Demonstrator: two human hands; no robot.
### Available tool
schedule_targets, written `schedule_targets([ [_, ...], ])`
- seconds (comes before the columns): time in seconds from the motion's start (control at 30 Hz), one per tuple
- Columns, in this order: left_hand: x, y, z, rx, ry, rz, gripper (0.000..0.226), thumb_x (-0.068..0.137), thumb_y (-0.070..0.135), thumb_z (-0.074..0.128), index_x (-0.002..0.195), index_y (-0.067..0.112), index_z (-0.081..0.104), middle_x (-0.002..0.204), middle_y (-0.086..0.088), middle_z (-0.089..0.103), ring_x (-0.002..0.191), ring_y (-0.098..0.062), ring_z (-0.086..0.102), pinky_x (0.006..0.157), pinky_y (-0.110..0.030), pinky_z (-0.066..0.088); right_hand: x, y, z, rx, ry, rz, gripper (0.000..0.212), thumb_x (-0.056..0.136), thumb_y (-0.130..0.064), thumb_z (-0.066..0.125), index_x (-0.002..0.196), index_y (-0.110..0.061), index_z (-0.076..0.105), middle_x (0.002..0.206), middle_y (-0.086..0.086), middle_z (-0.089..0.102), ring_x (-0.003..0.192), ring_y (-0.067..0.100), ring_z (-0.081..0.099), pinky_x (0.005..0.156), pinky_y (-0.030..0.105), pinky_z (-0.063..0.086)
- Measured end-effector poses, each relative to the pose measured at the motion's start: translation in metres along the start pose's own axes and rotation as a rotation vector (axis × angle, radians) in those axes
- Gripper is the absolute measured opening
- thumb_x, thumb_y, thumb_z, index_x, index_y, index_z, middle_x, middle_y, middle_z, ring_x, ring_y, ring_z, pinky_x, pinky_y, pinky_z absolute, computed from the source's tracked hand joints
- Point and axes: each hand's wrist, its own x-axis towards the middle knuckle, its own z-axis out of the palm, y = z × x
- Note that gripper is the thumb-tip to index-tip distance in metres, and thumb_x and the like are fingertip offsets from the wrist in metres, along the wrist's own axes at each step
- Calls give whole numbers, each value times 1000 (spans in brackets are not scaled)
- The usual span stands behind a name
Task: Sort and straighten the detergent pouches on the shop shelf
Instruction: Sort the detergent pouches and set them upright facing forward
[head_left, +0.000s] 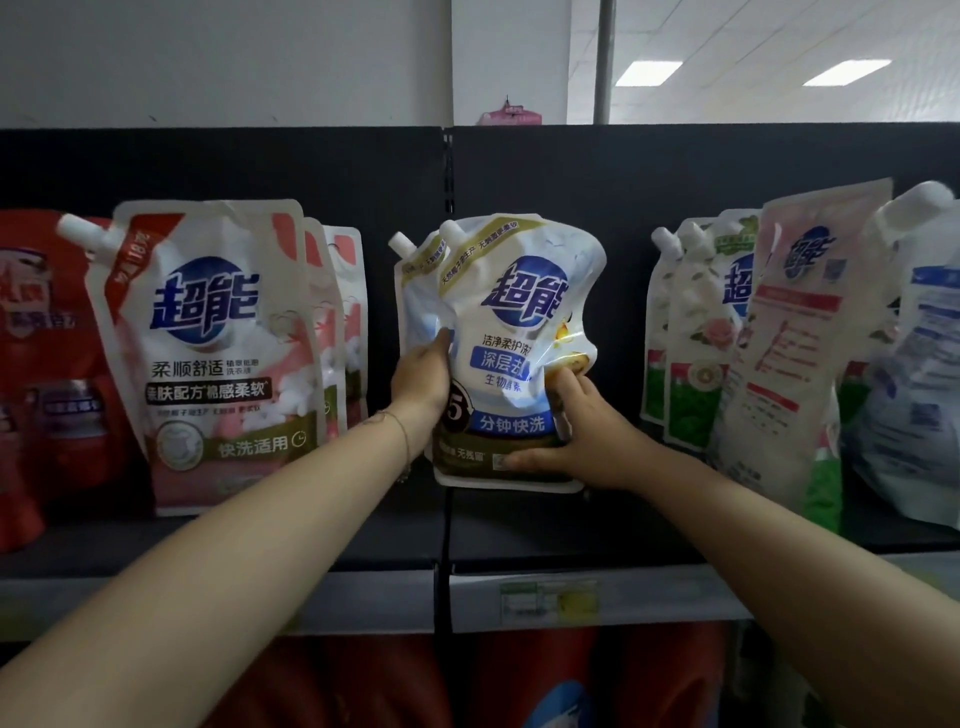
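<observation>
1. Both hands were on the gold-trimmed pouch (511, 332) in the middle of the shelf (363, 535), and it stood upright between them, spout at the top left.
2. The left hand (421, 376) gripped its left edge: thumb on the front face, the other fingers tucked out of sight behind it.
3. The right hand (582, 439) clamped the lower right corner, thumb laid across the bottom band, fingers (563, 387) curled up against the crumpled right side.
4. Whether the bottom edge touched the shelf under the right thumb, I could not tell.
5. Just behind the left fingers stood a second white pouch (415, 291), touching the first.
6. Out beyond the left hand stood the pink pouches (218, 353), and further out the red ones (31, 364).
7. Beyond the right fingers, well apart, stood the green pouches (691, 358), with a pale pink pouch (784, 338) leaning in front of them, back panel showing.
</observation>
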Motion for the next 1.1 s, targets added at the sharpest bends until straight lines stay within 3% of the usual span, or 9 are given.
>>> schedule_targets([
  [0.13, -11, 2, 3, -235, -192, 107, 60, 89, 64, 41, 122, 17, 61, 112, -11, 70, 105, -30, 65, 98, -48, 48, -4, 3, -6, 225, 51, 124, 67, 65, -54, 78, 115, -26, 43, 123, -7, 51, 99, 4, 54, 71, 17, 48],
  [0.23, -21, 5, 2, -208, -331, 155, 66, 80, 61, 52, 131, 18, 52, 120, -11, 66, 110, -29, 64, 96, -46, 50, -7, 3, -4, 404, 52, 210, 83, 73, -40, 79, 136, -18, 30, 123, -12, 40, 107, 3, 44, 61, 11, 41],
  [0.43, -36, 4, -16, -114, -316, 149, 30, 76, 29, 72, 103, 23, 61, 102, -3, 71, 92, -20, 69, 77, -31, 55, -2, 2, 4, 619, 135, 204, 100, 67, -21, 86, 143, -23, 22, 134, 0, 47, 115, 17, 53, 70, 16, 50],
  [0.5, -42, 5, -26, -80, -313, 144, 38, 67, 32, 76, 102, 23, 62, 102, -4, 72, 92, -22, 69, 80, -35, 56, 2, 0, 5, 656, 119, 214, 101, 62, -18, 89, 139, -25, 24, 133, 1, 49, 116, 20, 55, 77, 26, 53],
  [0.63, -43, 3, -35, -39, -166, 123, 51, 57, 36, 84, 100, 17, 64, 98, -6, 73, 87, -22, 71, 77, -37, 57, 10, -7, 11, 748, 166, 275, 99, 56, -9, 91, 130, -26, 27, 119, -2, 54, 102, 17, 59, 83, 36, 54],
  [0.73, -40, 2, -32, 7, 15, 135, 93, 29, 63, 88, 103, 12, 65, 93, -3, 73, 81, -20, 72, 77, -39, 59, 17, -9, 18, 816, 206, 342, 82, 53, -6, 91, 117, -15, 40, 109, 2, 63, 93, 20, 65, 81, 40, 56],
  [0.8, -36, 1, -30, 74, 138, 128, 103, 18, 72, 83, 101, 14, 61, 94, -1, 71, 83, -19, 70, 78, -40, 58, 23, -10, 19, 827, 199, 371, 75, 50, -7, 92, 114, -12, 54, 103, 5, 70, 89, 24, 70, 82, 45, 57],
  [1.0, -34, 1, -18, 55, 232, 196, 63, 54, 44, 89, 95, 14, 52, 85, 6, 62, 73, -5, 61, 56, -18, 45, 26, -11, 12, 822, 205, 337, 59, 51, -6, 92, 102, -15, 63, 95, 5, 74, 84, 23, 72, 79, 44, 58],
  [1.1, -34, 1, -22, -29, 157, 177, 62, 58, 48, 84, 98, 16, 50, 93, 3, 62, 81, -10, 63, 65, -23, 51, 20, -12, 9, 751, 153, 244, 50, 60, -5, 87, 95, -19, 54, 97, 2, 71, 80, 14, 70, 70, 32, 57],
])
